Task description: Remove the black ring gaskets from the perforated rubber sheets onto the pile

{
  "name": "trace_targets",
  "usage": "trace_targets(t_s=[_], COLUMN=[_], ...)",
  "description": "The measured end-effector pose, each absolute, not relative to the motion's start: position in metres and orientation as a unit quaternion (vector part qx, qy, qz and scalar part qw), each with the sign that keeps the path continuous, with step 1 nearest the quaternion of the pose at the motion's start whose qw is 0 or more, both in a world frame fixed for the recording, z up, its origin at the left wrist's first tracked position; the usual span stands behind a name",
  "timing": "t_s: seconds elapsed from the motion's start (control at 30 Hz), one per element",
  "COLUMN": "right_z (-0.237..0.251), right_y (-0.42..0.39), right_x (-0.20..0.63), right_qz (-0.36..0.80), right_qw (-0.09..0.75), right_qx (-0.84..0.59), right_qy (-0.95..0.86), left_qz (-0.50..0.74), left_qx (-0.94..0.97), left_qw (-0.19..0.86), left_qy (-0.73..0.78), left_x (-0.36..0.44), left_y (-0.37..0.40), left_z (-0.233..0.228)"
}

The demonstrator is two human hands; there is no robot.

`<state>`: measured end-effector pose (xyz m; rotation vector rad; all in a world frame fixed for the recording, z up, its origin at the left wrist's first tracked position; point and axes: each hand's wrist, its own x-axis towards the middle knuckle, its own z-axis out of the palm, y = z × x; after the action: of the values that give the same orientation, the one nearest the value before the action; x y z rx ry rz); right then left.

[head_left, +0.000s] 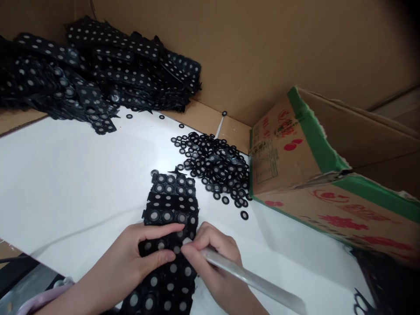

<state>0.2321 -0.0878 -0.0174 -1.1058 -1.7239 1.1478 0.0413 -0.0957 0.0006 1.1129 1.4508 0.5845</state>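
A strip of black rubber sheet (173, 267) with rows of moulded rings and pale round centres lies in front of me, running away from me. My left hand (141, 253) rests on it with index finger and thumb stretched out apart; its other fingers are mostly hidden. Pinched in my right hand (215, 258) is a long pale grey stick-like tool (252, 279), its blunt end touching or just above the strip between my left fingertips. The tool slants down to the right. A loose black ring (154, 173) sits at the strip's far end.
A heap of loose black rings (216, 162) lies behind the strip to the right. More perforated-looking black sheets (131, 70) are piled at the back left. An open cardboard box (278, 153) with green tape stands right on the white tabletop (82, 175). Cardboard walls (229, 52) enclose the back.
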Motion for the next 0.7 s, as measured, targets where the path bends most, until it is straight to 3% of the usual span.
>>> trace_targets(t_s=[0.17, 0.7], right_z=[-0.0153, -0.0161], right_y=[-0.0938, -0.0927], right_x=[0.2371, 0.2349], right_qz=[0.449, 0.407], right_qw=[0.452, 0.414], right_qx=[-0.417, -0.387], right_qy=[-0.649, -0.716], left_qz=[0.263, 0.237], left_qx=[0.459, 0.441], left_qw=[0.569, 0.598], left_qy=[0.629, 0.626], left_x=[0.0397, 0.0401], left_y=[-0.094, -0.0912], left_z=[0.0046, 0.0102])
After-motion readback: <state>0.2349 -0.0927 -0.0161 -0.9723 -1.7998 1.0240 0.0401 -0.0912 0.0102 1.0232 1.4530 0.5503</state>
